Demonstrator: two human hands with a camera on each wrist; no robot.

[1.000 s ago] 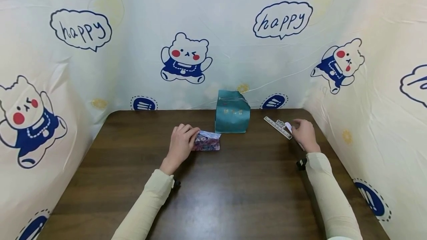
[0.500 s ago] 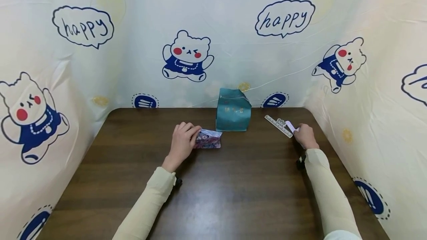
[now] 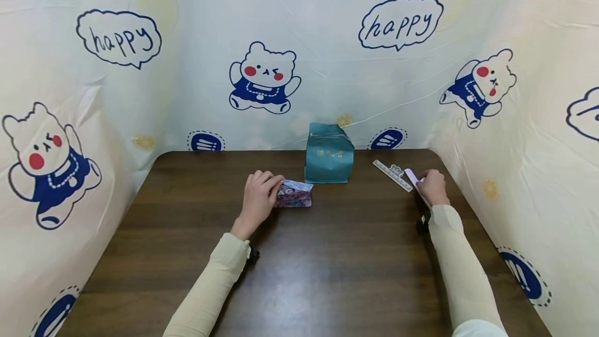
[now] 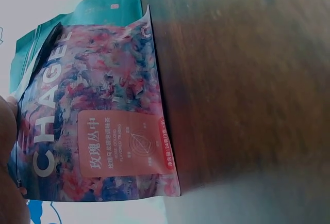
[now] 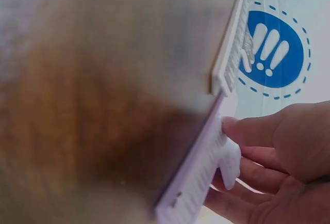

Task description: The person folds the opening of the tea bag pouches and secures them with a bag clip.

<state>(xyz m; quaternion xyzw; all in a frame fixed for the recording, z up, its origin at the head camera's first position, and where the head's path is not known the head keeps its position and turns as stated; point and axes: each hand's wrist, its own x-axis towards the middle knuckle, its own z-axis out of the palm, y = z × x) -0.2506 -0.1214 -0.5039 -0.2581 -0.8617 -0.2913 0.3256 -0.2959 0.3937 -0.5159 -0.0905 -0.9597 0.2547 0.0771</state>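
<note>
In the head view my left hand (image 3: 258,197) pinches the folded top edge of a small floral pouch of tea bags (image 4: 111,87), lettered CHAGEE, which stands on the table. Fingers (image 4: 7,131) show at its top edge in the left wrist view. My right hand (image 3: 432,187) is at the far right of the table. Its thumb and fingers grip the handle of a long lavender bag clip (image 5: 195,175), close over the tabletop. Beside that lies a second, white bag clip (image 3: 392,176) with ruler-like ridges and a cartoon-shaped handle.
A teal pouch (image 3: 329,157) with a creased top stands at the back, behind and right of the floral one. The brown wooden table (image 3: 327,269) has a printed white cloth (image 3: 196,87) hanging along its back and sides.
My right hand has closed its fingers on the lavender clip, more of which now shows. My left hand keeps its hold on the floral pouch. The head view has shifted slightly.
</note>
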